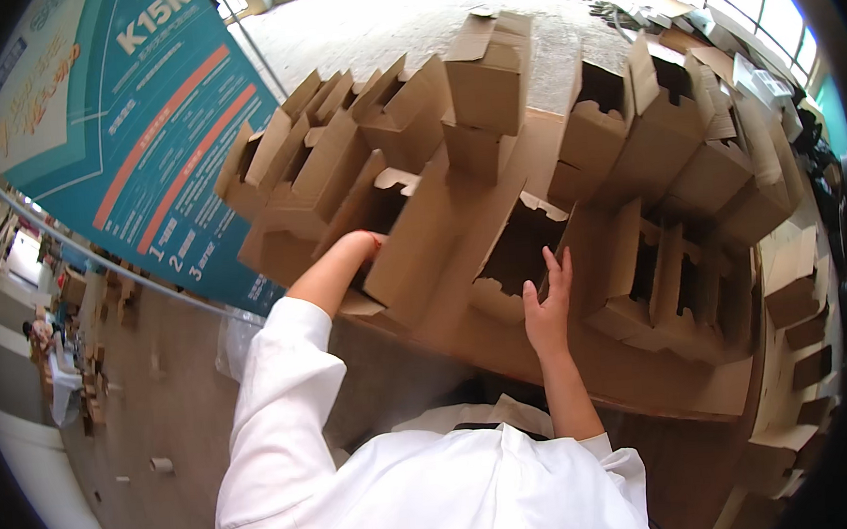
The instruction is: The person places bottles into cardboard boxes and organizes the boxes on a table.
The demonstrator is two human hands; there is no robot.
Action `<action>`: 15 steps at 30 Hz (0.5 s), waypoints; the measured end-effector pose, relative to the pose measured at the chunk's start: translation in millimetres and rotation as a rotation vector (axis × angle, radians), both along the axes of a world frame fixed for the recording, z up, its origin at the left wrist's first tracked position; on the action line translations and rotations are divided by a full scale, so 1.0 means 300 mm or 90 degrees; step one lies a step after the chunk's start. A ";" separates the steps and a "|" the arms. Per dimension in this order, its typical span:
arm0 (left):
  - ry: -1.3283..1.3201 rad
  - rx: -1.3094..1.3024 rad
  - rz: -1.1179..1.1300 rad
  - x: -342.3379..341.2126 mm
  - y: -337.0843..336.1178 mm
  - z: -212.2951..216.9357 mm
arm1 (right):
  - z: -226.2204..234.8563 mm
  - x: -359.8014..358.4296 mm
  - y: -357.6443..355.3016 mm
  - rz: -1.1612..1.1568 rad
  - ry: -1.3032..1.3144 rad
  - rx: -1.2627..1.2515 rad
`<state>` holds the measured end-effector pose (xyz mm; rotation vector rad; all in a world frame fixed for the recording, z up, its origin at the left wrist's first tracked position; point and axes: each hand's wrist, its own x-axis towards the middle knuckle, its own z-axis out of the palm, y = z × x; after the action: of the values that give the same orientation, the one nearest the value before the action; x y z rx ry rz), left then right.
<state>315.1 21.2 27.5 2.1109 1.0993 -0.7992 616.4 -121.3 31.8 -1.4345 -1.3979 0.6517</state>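
My left hand (368, 246) reaches into the open top of a brown cardboard box (420, 245) on the left part of the table; its fingers are hidden behind the box wall. Directly ahead of me, another open cardboard box (505, 300) has its flaps up and a dark inside. Beside that box's right edge is my right hand (549, 310), fingers upright and apart, with nothing held. Whether its fingertips touch the flap, I cannot tell.
Several open boxes (400, 116) stand at the back left and more (662, 124) at the right of the brown table (506, 352). One tall box (486, 81) rises at the far middle. A blue-green banner (124, 118) leans at the left. Further boxes (793, 358) lie beyond the right edge.
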 end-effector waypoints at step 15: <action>0.128 0.231 0.273 0.051 -0.071 -0.190 | -0.020 0.013 -0.005 -0.020 0.008 0.036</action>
<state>330.2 0.0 -29.3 1.9863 1.8447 -0.6474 620.3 -122.8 25.9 -1.4031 -1.3714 0.5964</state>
